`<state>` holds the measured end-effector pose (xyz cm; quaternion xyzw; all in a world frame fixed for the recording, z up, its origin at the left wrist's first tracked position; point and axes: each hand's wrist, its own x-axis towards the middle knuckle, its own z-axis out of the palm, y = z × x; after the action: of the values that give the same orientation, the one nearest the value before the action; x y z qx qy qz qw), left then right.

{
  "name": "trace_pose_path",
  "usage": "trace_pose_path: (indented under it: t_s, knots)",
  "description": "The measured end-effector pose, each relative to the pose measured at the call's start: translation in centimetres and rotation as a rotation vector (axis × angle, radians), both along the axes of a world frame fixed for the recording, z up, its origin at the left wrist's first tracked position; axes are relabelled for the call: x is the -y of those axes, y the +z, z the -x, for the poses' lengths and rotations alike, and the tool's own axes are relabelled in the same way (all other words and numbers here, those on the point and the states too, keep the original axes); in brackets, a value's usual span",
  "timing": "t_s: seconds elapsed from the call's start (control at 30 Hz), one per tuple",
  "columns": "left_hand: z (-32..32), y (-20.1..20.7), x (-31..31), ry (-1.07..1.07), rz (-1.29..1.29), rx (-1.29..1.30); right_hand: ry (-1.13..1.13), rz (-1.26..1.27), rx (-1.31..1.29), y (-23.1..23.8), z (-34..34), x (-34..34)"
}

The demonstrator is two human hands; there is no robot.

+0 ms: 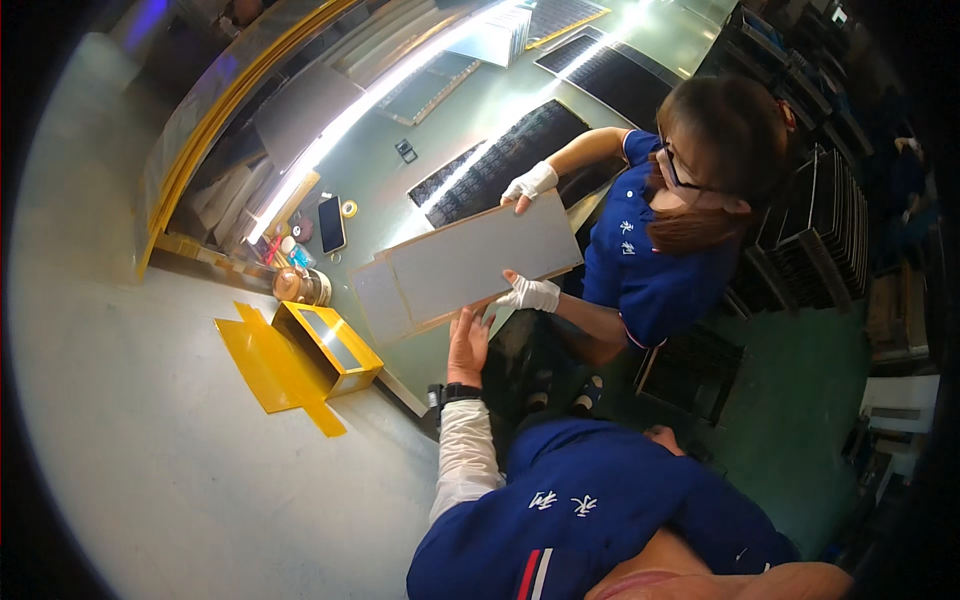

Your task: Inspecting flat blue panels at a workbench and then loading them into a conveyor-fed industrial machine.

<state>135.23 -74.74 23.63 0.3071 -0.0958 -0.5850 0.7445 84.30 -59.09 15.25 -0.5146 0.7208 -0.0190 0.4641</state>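
At the left of the frame I see a yellow box (pixel 358 352) sitting on the pale work surface (pixel 150 430), tilted in my view, with a jar (pixel 300 287) just beyond it and a dark phone (pixel 331 224) farther up. Right of these, the pale grey panel (pixel 480 255) slants across the centre, a tan line crossing it near its left end. The left hand (pixel 467 345) comes up from the bottom centre, its forearm in a white sleeve (pixel 465 450) nearly vertical, a black watch (pixel 462 392) at the wrist. Its fingers point upward to the panel's lower edge; from here I can't tell whether they pinch that edge or merely rest against it. A co-worker's two white-gloved hands (pixel 535 293) hold the panel, one at the upper edge, one at the lower, just beside the left hand. Below and right of centre I make out the right hand (pixel 665 438), mostly hidden by the blue shirt (pixel 590 480); I can't tell how its fingers stand. Dark racks (pixel 815 235) fill the right.
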Motion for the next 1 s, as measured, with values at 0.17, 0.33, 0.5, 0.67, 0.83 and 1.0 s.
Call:
trace_pose_path:
  t_s: [0.17, 0.33, 0.5, 0.67, 0.83, 1.0]
  knots:
    - [0.1, 1.8, 0.8, 0.136, -0.121, -0.234, -0.057, -0.068, 0.037, -0.5, 0.4, 1.6]
    - [1.0, 7.8, -0.3, 0.267, -0.123, 0.151, 0.059, 0.077, -0.054, -4.4, 1.9, 3.2]
    - [1.0, 13.1, -0.6, 0.271, -0.211, 0.908, -0.034, 0.115, -0.109, -2.8, -0.4, 1.6]
    - [-1.2, 17.0, -1.2, 0.286, -0.016, 0.643, 0.030, 0.047, -0.185, -5.3, -0.2, 0.8]
    - [-2.0, 19.5, -2.5, 0.152, 0.152, 0.210, -0.154, -0.159, 0.040, -5.1, -1.5, 1.7]
    - [0.8, 19.9, -0.9, 0.091, 0.268, 0.303, -0.610, -0.072, 0.833, 3.7, -5.1, 5.0]
